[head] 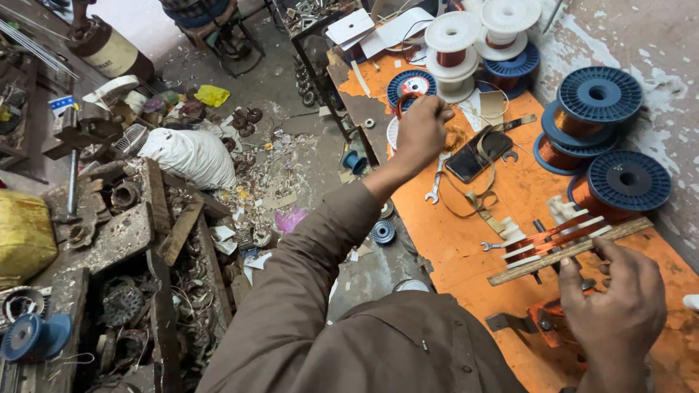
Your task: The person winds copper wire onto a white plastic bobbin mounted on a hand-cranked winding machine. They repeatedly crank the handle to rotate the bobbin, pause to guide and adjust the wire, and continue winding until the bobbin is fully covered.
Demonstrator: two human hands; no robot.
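Observation:
My left hand point(422, 129) is stretched out over the orange workbench point(451, 240), fingers closed on a loop of thin copper wire near a blue spool point(410, 85). My right hand point(619, 306) rests at the near right with its fingers curled over a wooden winding former point(568, 251) that carries white bobbin pieces and copper coils point(550, 234). The arm wears a brown sleeve.
Blue spools of copper wire point(619, 182) and white spools point(453, 44) stand along the bench's far and right side. A spanner point(435, 185), a black phone point(477, 156) and a strap lie mid-bench. The floor at left holds scrap motor parts, a white sack point(191, 154) and wood pieces.

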